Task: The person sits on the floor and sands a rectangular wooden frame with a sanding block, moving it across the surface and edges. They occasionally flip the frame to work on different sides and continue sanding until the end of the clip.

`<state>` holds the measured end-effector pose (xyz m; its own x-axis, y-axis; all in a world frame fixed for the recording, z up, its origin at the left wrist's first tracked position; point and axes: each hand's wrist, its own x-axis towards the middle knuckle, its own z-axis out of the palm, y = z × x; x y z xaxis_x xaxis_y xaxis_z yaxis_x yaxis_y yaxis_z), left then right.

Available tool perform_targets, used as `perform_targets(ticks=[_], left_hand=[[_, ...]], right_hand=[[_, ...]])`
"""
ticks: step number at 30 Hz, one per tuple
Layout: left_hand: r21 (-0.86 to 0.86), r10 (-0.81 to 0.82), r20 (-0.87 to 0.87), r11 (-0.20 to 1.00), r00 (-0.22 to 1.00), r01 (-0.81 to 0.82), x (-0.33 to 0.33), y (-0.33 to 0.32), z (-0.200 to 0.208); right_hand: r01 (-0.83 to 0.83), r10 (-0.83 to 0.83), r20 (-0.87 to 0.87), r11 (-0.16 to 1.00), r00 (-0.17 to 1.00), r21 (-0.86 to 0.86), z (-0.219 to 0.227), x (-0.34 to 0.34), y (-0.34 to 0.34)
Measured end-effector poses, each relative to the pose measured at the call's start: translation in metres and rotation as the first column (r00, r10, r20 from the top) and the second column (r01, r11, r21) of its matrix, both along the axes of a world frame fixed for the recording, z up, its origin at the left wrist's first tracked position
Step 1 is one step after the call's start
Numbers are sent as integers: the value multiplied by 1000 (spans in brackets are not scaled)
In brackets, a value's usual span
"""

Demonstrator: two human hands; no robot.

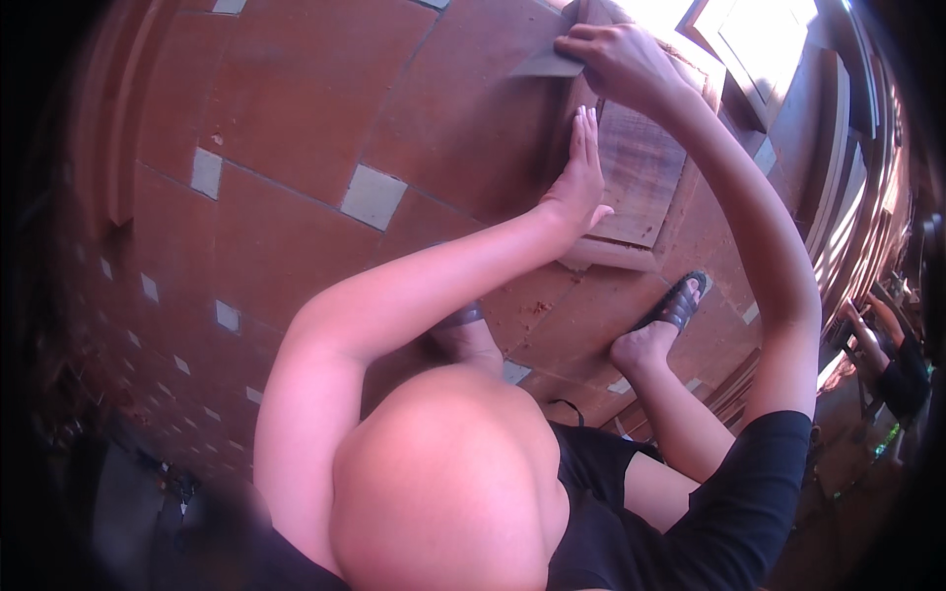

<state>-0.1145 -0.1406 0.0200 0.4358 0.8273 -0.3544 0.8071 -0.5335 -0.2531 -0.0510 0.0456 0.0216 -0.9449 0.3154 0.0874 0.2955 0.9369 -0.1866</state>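
A framed wooden panel (645, 163), like a cabinet door, lies on the tiled floor in front of me. Along its left edge rests my left hand (579, 177), open, its fingers stretched out together and its thumb apart. My right hand (623, 67) is closed at the panel's far left corner. From its fingers a thin, flat, grey-brown sheet (547, 67) sticks out to the left past the panel's edge. The fingers hide part of the sheet, and I cannot tell its exact kind.
Reddish floor tiles (286, 89) with small pale squares spread to the left. Another framed panel (757, 49) lies at the far right, beside long wooden boards (833, 148). My sandalled foot (675, 305) is close to the panel's near edge. Another person (897, 364) is at the right rim.
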Motion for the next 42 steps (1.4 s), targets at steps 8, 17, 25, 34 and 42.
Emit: perform_targets(ticks=[8,17,25,34,42], left_hand=[[29,35,15,999,999,-36,0,-3,-2],[-121,40,37,992,999,-35,5,-3,-6],[8,32,50,999,998,-32,4,0,-3],[-257,116,143,963,983,-77,12,-3,-22],[-29,6,80,1000,997,-4,1,3,0]], right_hand=[[96,-104,-84,990,991,-101,-6,-14,28],[142,-194,-131,934,972,-327,-1,38,-52],[450,-534,-458,846,711,-287,-9,18,30],[63,-107,-182,971,977,-233,-13,50,-68],[334,-379,-399,925,835,-182,-31,27,35]])
